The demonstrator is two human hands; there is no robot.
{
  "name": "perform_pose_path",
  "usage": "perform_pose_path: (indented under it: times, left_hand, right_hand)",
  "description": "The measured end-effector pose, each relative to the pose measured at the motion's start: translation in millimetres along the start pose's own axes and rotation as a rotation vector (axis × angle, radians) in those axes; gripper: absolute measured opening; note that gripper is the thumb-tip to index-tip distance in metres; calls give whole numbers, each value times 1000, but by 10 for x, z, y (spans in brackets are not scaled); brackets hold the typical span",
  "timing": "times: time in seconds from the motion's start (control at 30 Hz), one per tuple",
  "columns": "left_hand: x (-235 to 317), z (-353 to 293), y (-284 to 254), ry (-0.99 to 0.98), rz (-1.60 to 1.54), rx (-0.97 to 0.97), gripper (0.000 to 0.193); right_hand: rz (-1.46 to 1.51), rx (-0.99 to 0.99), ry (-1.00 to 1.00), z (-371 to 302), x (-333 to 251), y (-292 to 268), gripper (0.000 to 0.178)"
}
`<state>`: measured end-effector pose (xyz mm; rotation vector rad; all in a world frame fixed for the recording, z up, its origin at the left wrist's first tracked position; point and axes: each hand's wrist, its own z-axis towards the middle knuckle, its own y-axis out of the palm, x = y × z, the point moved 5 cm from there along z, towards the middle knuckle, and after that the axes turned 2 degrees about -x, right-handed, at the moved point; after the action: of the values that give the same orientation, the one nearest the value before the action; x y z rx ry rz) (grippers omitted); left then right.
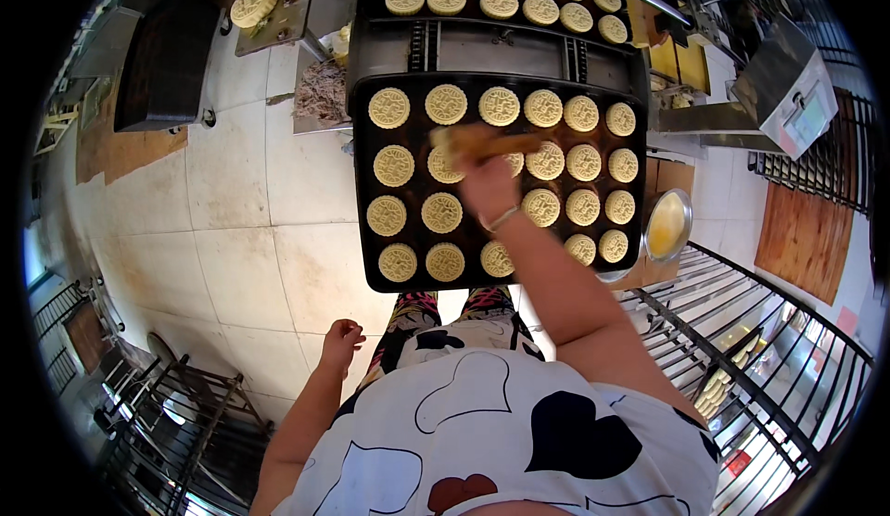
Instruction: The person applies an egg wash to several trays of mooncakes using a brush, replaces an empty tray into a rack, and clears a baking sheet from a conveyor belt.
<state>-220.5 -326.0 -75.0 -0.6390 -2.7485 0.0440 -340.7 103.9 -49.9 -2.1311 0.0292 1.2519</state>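
My right hand grips a wide pastry brush with a wooden handle, smeared by motion, over the middle of a black baking tray. Rows of round, pale mooncakes with stamped patterns and scalloped edges sit on this tray. The brush and my forearm cover some of them. Its bristle end points left, above a mooncake in the second row. Down by my left side, my left hand hangs apart from the tray, its fingers curled in with nothing visible in them.
Beyond the tray runs a chain conveyor carrying another tray of mooncakes. A metal bowl of yellow liquid stands right of the tray. Black metal racks rise at lower right. A dark bin stands at upper left.
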Motion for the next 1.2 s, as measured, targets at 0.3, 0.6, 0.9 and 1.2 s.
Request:
perform_pose_path:
  times: [0.3,0.6,0.9,1.2]
  left_hand:
    - [10,-51,137,19,43,-39,18]
    - [221,-116,415,52,107,-42,17]
    - [174,-247,827,36,131,-68,17]
    - [320,-347,1570,66,261,-100,18]
  right_hand:
    - [-288,420,166,-81,818,-1789,37]
    - [16,236,-179,-249,232,-1145,41]
    - [-211,600,160,-16,1466,-3091,37]
    - [18,247,39,-98,1083,-2570,46]
